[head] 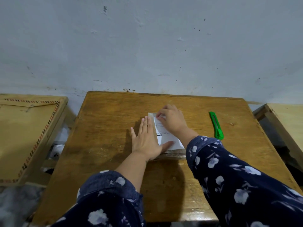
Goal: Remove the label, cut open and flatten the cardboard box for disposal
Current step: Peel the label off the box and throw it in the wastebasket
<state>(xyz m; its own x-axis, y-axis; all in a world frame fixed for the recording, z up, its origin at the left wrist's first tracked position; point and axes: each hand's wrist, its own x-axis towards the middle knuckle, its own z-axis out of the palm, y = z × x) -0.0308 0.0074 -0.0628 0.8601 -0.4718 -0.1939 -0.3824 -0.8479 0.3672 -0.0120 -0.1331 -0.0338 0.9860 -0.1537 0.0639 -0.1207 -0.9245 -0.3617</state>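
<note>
Your worn wooden table (pixel 105 145) stands against a scuffed pale wall (pixel 147 46), with another wooden surface on either side. Near its middle lies the cardboard box (pixel 173 153), flat and low, wrapped in shiny tape, its top largely covered by the white printed label (pixel 165 136). Your left hand (pixel 146 140) lies flat and spread along the box's left edge, fingers released, the thumb resting across the label's near end. Your right hand (pixel 172 120) is curled over the far end, fingertips pinching at the label's top corner; whether the paper has lifted cannot be told. Both sleeves are dark blue with pale flowers. A green utility knife (pixel 216 125) lies well to the right of the box, untouched.
</note>
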